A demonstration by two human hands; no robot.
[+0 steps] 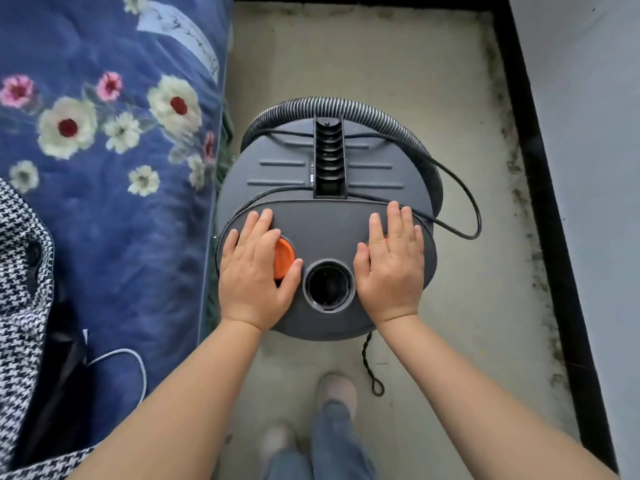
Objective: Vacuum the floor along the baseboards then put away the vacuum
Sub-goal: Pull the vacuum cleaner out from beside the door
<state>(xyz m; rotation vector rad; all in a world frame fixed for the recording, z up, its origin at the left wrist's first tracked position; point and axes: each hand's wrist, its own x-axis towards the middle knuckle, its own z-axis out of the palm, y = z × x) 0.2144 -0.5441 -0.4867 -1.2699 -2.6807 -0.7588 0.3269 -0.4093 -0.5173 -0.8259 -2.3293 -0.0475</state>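
bed [104, 202] crowds the vacuum [325, 209] on the left; bare floor [467, 289] lies open right, to the baseboard [554, 216].

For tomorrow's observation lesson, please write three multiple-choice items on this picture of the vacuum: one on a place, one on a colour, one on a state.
1. Where does the bed with the floral bedspread lie relative to the vacuum?
A. on its left
B. on its right
C. on top of it

2. What colour is the round button by the left hand?
A. green
B. orange
C. white

3. How does the right hand lie?
A. gripping the hose
B. clenched in the air
C. flat on the vacuum top

Answers: 1 A, the bedspread fills the picture's left side. 2 B, the button shows orange beside the thumb. 3 C, its fingers lie straight on the grey top.
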